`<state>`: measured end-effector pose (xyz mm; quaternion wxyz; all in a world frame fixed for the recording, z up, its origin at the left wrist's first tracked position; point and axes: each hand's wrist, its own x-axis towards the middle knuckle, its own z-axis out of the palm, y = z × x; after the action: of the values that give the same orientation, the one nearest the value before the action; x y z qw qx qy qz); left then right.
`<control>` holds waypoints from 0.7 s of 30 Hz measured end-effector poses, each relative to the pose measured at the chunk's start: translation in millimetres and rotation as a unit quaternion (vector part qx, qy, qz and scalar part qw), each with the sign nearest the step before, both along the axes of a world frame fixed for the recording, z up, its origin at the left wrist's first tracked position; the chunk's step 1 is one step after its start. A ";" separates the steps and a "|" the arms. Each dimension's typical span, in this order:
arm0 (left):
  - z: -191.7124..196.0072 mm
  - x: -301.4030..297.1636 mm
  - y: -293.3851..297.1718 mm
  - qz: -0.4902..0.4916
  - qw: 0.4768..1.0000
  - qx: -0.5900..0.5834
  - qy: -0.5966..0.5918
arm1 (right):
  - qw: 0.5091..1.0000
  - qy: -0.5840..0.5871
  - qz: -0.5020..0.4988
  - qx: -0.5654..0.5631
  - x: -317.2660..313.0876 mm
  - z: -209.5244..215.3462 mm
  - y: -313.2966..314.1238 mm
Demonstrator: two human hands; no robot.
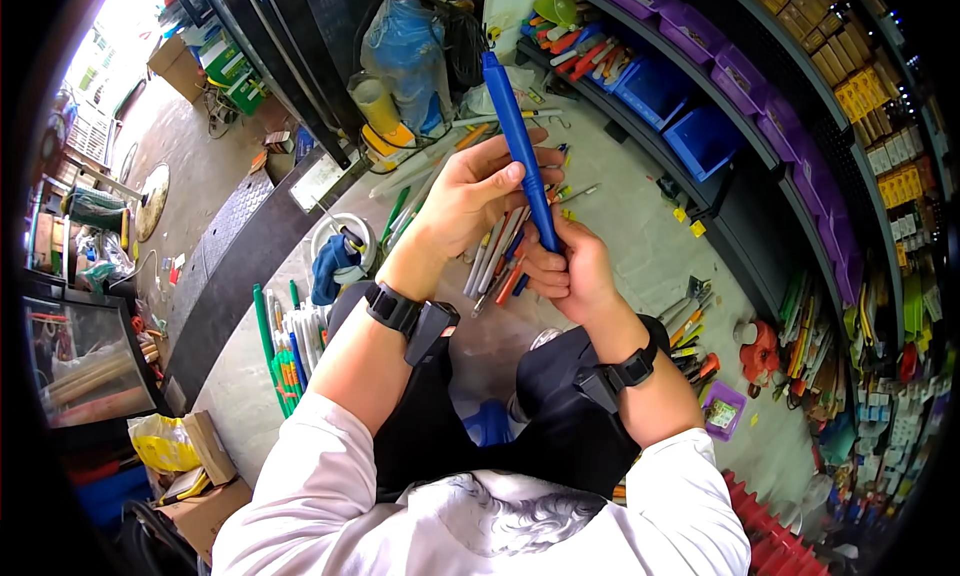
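Both hands hold one long blue stick-shaped tool (516, 136) that points up and away from me. My left hand (478, 191) wraps around its middle, fingers curled over the shaft. My right hand (567, 268) grips its lower end in a closed fist. Below the hands, a heap of similar long tools (500, 261) in grey, red, green and blue lies on the concrete floor. Each wrist wears a black strap with a small device. I am crouched, dark trousers showing under my forearms.
Shelves (790, 156) with blue and purple bins curve along the right. More tools (690, 331) lie beside an orange object (760, 351) and a small purple tray (722, 411). A white bucket (345, 246), green and white rods (290, 351) and cardboard boxes (195, 456) stand at left.
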<state>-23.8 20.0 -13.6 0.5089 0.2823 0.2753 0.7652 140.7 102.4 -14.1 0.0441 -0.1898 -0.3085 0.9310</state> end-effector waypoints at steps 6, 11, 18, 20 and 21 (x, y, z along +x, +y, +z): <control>-21.6 -4.2 7.2 0.095 0.994 -0.057 0.007 | 0.778 -0.124 -0.173 0.592 -8.9 -21.6 0.4; -34.4 -5.9 10.6 0.192 0.972 -0.135 0.026 | 0.749 -0.129 -0.180 0.624 -11.3 -19.7 -6.7; -2.6 5.0 4.8 0.074 0.995 -0.045 -0.055 | 0.995 -0.063 -0.008 0.076 -3.1 -4.3 8.5; -2.9 3.0 2.0 0.051 0.997 -0.021 -0.046 | 0.994 -0.071 -0.010 0.081 -4.0 -2.2 7.2; -9.0 0.1 0.7 0.060 0.997 -0.015 -0.038 | 0.987 -0.099 -0.021 0.124 -5.5 3.7 3.8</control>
<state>-23.7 20.6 -22.7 0.4765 0.2283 0.2834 0.8003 135.2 106.2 -10.5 0.0560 -0.2802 -0.4207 0.8610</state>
